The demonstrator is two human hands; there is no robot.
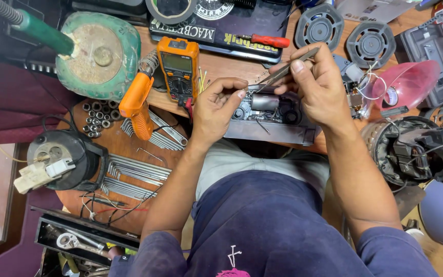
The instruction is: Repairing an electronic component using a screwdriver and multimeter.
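While the head camera looks straight down over a crowded wooden worktop (216, 66), both hands meet just above the centre of the frame over an opened grey appliance (270, 115) whose motor and wiring lie exposed. The right hand (316, 90) pinches a pair of metal tweezers (285, 69) between thumb and forefinger, the other fingers curled in; the tweezers slant down to the left, their tip close to the left hand's fingertips. The left hand (216, 110) is curled, thumb and forefinger pressed together on something too small to make out, right above the appliance's left end.

Left of that hand an orange multimeter (179, 66) lies on the worktop, with an orange-handled soldering gun (137, 105) just beside it. At the upper left sits a round green-rimmed tool (96, 54) with a green handle. Below it, sockets (98, 118) cluster near rows of hex keys (134, 177) on a round wooden board, and a black round part (60, 156) with a white connector lies at the left edge. A red-handled screwdriver (265, 40) rests at the top centre. Two grey fan discs (344, 33) lie at the upper right, a pink housing (408, 82) below them, and a dark motor assembly (411, 149) at the right edge.
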